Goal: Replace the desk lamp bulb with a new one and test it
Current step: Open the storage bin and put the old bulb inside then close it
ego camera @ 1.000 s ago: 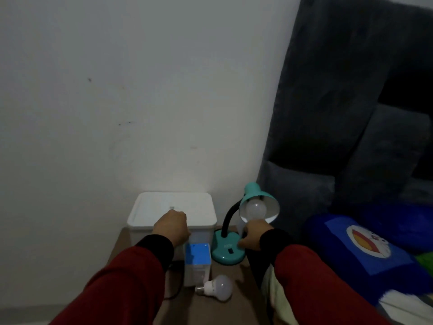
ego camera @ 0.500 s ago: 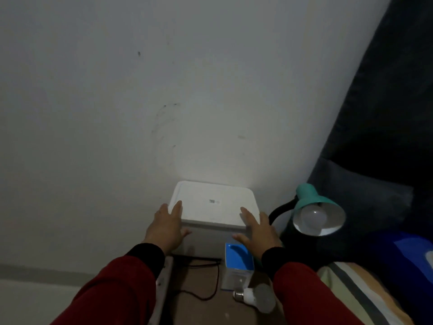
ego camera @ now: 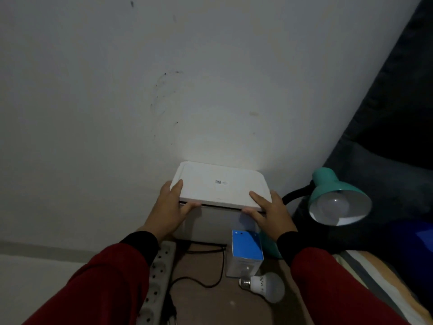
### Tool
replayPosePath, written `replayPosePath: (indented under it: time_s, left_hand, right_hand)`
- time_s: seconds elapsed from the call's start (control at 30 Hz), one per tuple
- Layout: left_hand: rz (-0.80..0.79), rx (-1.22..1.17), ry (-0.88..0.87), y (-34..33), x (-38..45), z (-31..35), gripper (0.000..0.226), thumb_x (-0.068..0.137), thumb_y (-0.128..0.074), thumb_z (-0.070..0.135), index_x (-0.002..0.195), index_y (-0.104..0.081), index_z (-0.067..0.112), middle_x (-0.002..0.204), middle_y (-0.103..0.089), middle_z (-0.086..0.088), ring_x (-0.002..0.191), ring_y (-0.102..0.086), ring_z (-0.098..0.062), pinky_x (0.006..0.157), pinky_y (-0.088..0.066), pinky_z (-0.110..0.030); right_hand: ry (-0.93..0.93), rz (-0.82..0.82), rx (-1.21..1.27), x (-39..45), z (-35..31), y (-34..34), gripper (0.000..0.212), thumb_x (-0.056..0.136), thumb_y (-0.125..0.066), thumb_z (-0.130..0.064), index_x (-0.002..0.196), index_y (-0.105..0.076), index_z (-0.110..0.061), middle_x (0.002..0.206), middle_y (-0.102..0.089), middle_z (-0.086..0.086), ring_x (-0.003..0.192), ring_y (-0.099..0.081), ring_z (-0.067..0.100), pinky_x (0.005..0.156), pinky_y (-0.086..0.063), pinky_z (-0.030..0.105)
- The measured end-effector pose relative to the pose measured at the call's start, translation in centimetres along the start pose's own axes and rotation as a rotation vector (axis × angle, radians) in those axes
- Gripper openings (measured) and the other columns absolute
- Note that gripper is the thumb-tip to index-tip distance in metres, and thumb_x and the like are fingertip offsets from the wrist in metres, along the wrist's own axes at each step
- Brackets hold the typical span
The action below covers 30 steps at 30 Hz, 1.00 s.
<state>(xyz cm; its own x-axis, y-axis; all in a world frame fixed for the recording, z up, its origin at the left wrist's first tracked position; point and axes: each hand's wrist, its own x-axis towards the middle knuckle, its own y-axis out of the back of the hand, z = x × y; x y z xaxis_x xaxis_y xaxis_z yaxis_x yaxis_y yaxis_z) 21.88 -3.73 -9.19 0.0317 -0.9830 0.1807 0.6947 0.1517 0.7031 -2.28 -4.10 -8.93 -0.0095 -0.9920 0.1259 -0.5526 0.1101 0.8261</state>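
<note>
Fingers (ego camera: 177,187) of both hands grip a white lid's near corners, raising it off its box.
Left hand (ego camera: 169,208) and right hand (ego camera: 269,212) flank the lid (ego camera: 220,184). Lamp (ego camera: 337,200), bulb fitted, stands right, nearest the right hand; a loose bulb (ego camera: 267,286) lies near, on the desk (ego camera: 206,303).

Reaching both arms forward toward 12 o'clock, left hand (ego camera: 169,207) and right hand (ego camera: 269,213) gripping, fingers on top, thumbs tucked underneath, red sleeves covering both arms.
</note>
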Motion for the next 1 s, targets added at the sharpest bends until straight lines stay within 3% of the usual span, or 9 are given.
replayPosePath:
  time_s: [0.13, 0.33, 0.5, 0.73, 0.87, 1.0]
  left_hand:
    - [0.000, -0.015, 0.030, 0.8, 0.5, 0.7, 0.068, 0.084, -0.064, 0.038, 0.138, -0.038, 0.006, 0.137, -0.040, -0.016, 0.125, -0.042, -0.028, 0.104, -0.035, -0.029]
    - [0.030, -0.005, 0.042, 2.6, 0.5, 2.2, 0.071, 0.084, -0.064, 0.039, 0.140, -0.036, 0.005, 0.138, -0.040, -0.017, 0.127, -0.040, -0.030, 0.106, -0.035, -0.032]
    - [0.060, 0.010, 0.037, 4.0, -2.0, 3.7, 0.075, 0.084, -0.064, 0.040, 0.142, -0.034, 0.004, 0.139, -0.039, -0.017, 0.128, -0.039, -0.030, 0.108, -0.035, -0.033]
    - [0.043, 0.002, 0.058, 4.6, -10.1, 4.8, 0.078, 0.080, -0.069, 0.039, 0.141, -0.037, 0.001, 0.135, -0.045, -0.017, 0.127, -0.044, -0.031, 0.106, -0.038, -0.034]
    - [0.011, 0.006, 0.070, 3.8, -16.0, 4.8, 0.079, 0.081, -0.068, 0.039, 0.142, -0.035, 0.002, 0.140, -0.041, -0.017, 0.129, -0.041, -0.031, 0.108, -0.036, -0.036]
    - [-0.012, 0.043, 0.077, 2.3, -21.6, 3.6, 0.079, 0.079, -0.069, 0.042, 0.140, -0.038, 0.003, 0.143, -0.041, -0.018, 0.131, -0.041, -0.032, 0.110, -0.037, -0.038]
  right_hand:
    - [-0.004, 0.033, -0.033, 0.1, -0.8, 1.1, 0.056, 0.080, -0.068, -0.039, 0.131, -0.055, -0.019, 0.135, -0.043, 0.016, 0.127, -0.043, 0.030, 0.107, -0.036, 0.030]
    - [0.022, 0.108, 0.000, -0.4, -2.8, 3.3, 0.058, 0.077, -0.072, -0.038, 0.128, -0.058, -0.014, 0.136, -0.044, 0.016, 0.129, -0.043, 0.028, 0.108, -0.033, 0.025]
    - [0.025, 0.128, 0.020, -3.4, -4.4, 5.1, 0.062, 0.079, -0.070, -0.041, 0.132, -0.054, -0.014, 0.147, -0.034, 0.014, 0.136, -0.034, 0.026, 0.111, -0.022, 0.020]
    - [0.019, 0.114, 0.025, -12.0, -4.2, 6.2, 0.063, 0.080, -0.070, -0.038, 0.133, -0.052, -0.009, 0.149, -0.032, 0.014, 0.138, -0.030, 0.026, 0.099, -0.013, 0.005]
    - [-0.024, 0.106, 0.053, -18.1, -2.9, 5.5, 0.061, 0.077, -0.073, -0.037, 0.129, -0.056, -0.009, 0.146, -0.036, 0.014, 0.136, -0.035, 0.029, 0.111, -0.024, 0.023]
    - [-0.061, 0.086, 0.019, -23.7, -1.3, 4.0, 0.060, 0.077, -0.072, -0.038, 0.129, -0.057, -0.011, 0.149, -0.034, 0.015, 0.138, -0.033, 0.029, 0.114, -0.024, 0.027]
